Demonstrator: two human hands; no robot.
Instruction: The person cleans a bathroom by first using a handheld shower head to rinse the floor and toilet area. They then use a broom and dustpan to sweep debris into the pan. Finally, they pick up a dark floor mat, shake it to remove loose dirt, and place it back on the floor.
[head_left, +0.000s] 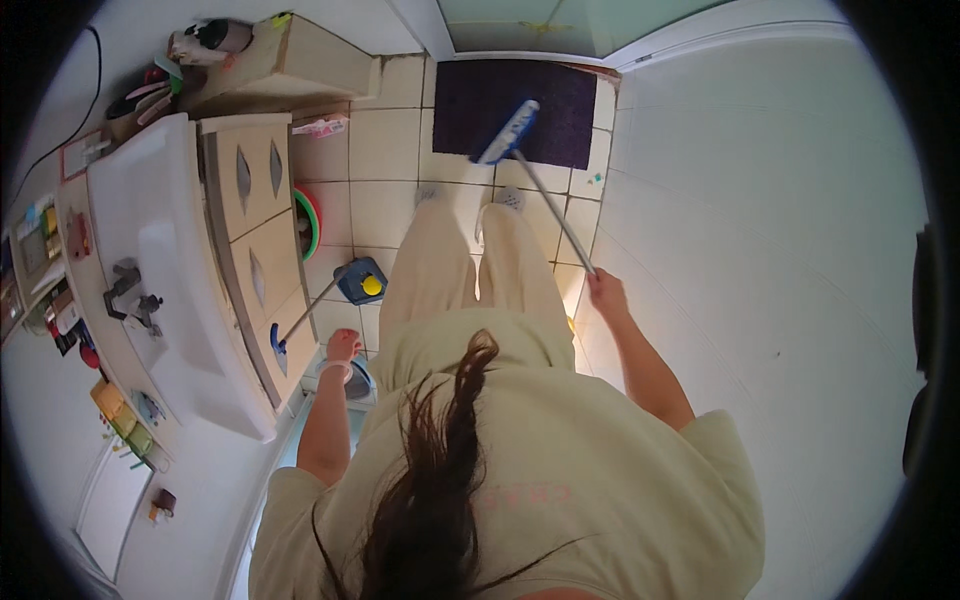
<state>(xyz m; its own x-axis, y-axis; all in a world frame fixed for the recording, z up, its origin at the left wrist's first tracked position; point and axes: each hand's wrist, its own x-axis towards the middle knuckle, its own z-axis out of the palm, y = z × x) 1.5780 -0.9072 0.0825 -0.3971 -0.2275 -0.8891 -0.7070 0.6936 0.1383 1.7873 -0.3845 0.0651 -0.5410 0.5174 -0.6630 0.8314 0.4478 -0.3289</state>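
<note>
My right hand (608, 293) grips the upper end of a broom's grey pole. The broom (548, 197) slants away to the left, and its blue-and-white head lies over the dark purple mat (465, 105). The bristles' contact with the mat cannot be made out. At my left side, my left hand (344, 346) hangs with its fingers curled in, and no object shows in it. A blue long-handled dustpan (350, 290) with a round yellow thing (372, 285) on it stands just ahead of this hand. Below the hand is a grey-blue bucket (358, 388).
A vanity cabinet (262, 225) with a white sink (165, 250) runs along the left. Beside it are a red-and-green basin (314, 222) and a pink item (322, 126). A white wall (740, 220) rises on the right. Small bits (597, 179) lie on the tiles near the mat.
</note>
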